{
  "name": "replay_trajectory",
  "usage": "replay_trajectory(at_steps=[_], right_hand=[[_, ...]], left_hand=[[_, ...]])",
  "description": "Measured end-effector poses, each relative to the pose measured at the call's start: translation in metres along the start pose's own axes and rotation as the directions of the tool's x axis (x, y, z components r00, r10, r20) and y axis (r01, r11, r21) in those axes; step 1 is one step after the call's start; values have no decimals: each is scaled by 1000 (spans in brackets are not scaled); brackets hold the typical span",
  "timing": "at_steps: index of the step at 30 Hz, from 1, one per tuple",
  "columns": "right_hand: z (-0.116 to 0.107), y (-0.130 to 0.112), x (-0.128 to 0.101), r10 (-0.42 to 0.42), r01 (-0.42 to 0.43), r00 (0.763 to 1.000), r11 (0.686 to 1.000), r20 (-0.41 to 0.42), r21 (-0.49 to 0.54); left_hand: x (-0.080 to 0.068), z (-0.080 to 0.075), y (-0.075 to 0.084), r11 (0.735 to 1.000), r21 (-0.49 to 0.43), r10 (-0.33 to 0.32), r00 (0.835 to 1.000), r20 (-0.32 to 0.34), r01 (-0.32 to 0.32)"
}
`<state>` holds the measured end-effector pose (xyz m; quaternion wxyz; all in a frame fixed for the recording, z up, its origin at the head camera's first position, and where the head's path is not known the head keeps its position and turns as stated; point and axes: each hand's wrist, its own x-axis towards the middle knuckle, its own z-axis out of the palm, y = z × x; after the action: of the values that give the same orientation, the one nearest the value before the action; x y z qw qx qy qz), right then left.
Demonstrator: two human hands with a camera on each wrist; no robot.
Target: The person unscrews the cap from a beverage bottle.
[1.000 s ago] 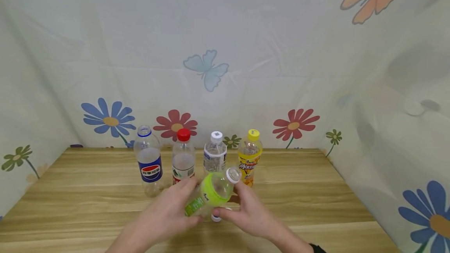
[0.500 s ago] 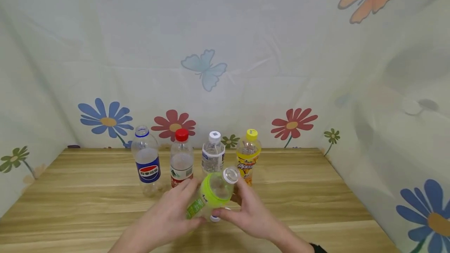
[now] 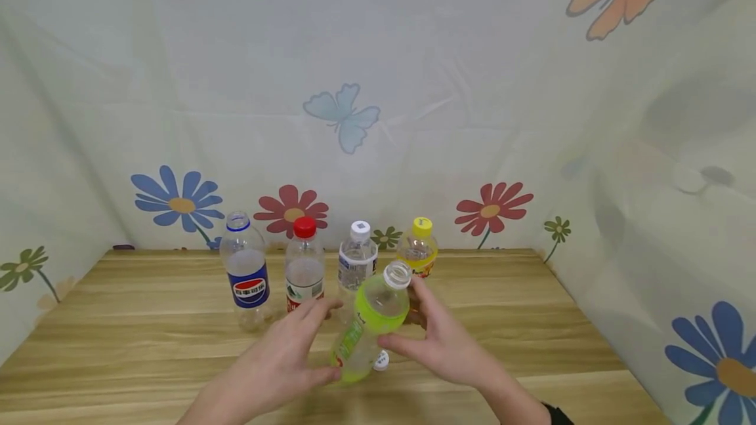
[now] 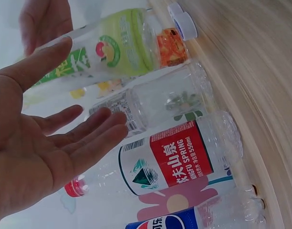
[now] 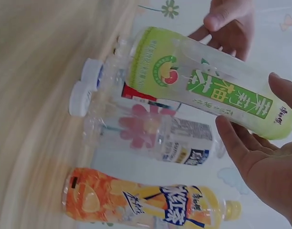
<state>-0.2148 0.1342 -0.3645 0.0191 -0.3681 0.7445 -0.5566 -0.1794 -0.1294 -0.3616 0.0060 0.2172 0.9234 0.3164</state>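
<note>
A clear bottle with a green label (image 3: 371, 323) (image 4: 115, 52) (image 5: 208, 90) leans to the right with no cap on, its base low by the table (image 3: 147, 326). My right hand (image 3: 440, 340) (image 5: 260, 157) holds it near the neck, thumb in front and fingers behind. At the bottle's left side my left hand (image 3: 283, 359) (image 4: 36, 138) has straight, spread fingers, and only its thumb lies against the bottle. Two white caps (image 5: 86, 86) (image 4: 182, 20) lie on the table by the bottle's base; the head view shows one white cap (image 3: 380, 361).
Several bottles stand in a row behind my hands: a capless blue-labelled cola bottle (image 3: 247, 277), a red-capped water bottle (image 3: 304, 267), a white-capped bottle (image 3: 357, 258), a yellow-capped orange drink (image 3: 419, 251). Flower-print cloth walls close in the back and both sides.
The green-labelled bottle has been tipped more upright, and its open mouth has risen. My left hand's fingers have straightened off it. My right hand has moved up and back along the bottle.
</note>
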Motion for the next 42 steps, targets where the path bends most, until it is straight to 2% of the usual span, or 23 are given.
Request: replay_trajectory(at_steps=[6, 14, 21, 26, 34, 42], right_hand=[[-22, -8, -3, 64, -63, 998, 996, 16, -61], [-53, -12, -7, 174, -168, 984, 973, 25, -158], [-71, -16, -11, 201, -193, 980, 957, 16, -216], [-84, -21, -13, 237, -236, 971, 939, -26, -249], [-102, -22, -18, 274, -294, 956, 916, -108, -272], [-115, -14, -16, 276, -318, 946, 893, -171, -317]], left_hand=[[1, -2, -1, 999, 37, 32, 999, -28, -31], [2, -6, -3, 1000, 11, 14, 1000, -19, -14], [2, -6, -5, 1000, -7, -3, 1000, 3, 3], [1, -8, -5, 999, -18, -28, 1000, 1, 28], [2, -9, -4, 998, 18, -56, 998, -6, 56], [1, -11, -4, 997, 51, -50, 998, -26, 51]])
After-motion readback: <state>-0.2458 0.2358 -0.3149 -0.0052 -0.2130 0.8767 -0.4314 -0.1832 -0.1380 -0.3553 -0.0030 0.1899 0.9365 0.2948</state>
